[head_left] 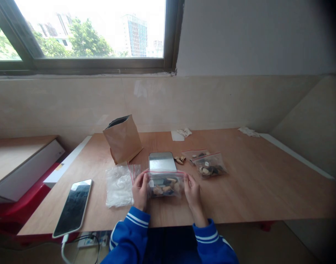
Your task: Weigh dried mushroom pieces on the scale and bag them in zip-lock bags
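Wooden table (253,183), zip bag (165,185) between left hand (140,190) and right hand (192,192)

On the table (256,183), around the zip bag (165,187), lie a phone (72,209) at nine o'clock, a scale (162,161) at twelve, a paper bag (123,140) at eleven and two zip bags (210,165) at two.

A clear resealable plastic bag (165,189) with a red-lined zip seal along its 12 o'clock edge sits on the wooden bench (253,183), filled with dark and tan chunks, while two similar filled bags (208,164) lie overlapping at its 2 o'clock.
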Tool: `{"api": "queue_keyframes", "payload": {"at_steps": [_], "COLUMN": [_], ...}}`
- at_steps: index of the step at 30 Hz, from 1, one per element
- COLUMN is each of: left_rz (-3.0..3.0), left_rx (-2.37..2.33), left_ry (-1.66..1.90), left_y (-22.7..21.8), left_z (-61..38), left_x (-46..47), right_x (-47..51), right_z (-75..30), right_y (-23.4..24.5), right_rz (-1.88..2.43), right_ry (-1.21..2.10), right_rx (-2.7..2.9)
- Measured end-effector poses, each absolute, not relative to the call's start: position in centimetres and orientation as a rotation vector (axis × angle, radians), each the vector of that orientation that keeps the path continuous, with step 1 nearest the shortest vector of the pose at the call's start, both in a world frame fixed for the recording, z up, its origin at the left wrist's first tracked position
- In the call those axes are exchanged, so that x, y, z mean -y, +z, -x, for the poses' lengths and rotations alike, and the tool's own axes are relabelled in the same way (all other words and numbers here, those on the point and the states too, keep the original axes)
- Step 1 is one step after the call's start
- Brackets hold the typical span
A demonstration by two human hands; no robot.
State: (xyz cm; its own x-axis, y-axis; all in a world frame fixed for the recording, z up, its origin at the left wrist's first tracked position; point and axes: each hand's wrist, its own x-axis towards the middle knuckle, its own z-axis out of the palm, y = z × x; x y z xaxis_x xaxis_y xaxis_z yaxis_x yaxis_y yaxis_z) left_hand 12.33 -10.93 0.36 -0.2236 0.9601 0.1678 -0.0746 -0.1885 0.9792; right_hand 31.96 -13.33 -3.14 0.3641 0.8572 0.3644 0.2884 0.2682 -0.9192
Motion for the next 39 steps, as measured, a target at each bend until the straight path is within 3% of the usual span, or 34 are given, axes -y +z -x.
{"api": "queue_keyframes", "payload": {"at_steps": [7,31,39], "left_rz": [-0.969,-1.14,-1.131], "left_rx": [-1.183,-1.207,-1.143], "left_ry": [1.624,1.615,1.567], "left_y": [0.21,-0.03,0.0], "left_z": [-12.41,-12.23,-12.2], "left_x": [10.82,10.91,10.83], "right_x": [13.38,13.2,13.18], "right_z": [-31.7,-31.73,-31.88], "right_y": [-2.87,-3.22,-3.37], "right_rz": [1.362,1.442,1.41], "right_ry": [0.426,0.229,0.292], "right_rx": [1.17,1.122,1.072]}}
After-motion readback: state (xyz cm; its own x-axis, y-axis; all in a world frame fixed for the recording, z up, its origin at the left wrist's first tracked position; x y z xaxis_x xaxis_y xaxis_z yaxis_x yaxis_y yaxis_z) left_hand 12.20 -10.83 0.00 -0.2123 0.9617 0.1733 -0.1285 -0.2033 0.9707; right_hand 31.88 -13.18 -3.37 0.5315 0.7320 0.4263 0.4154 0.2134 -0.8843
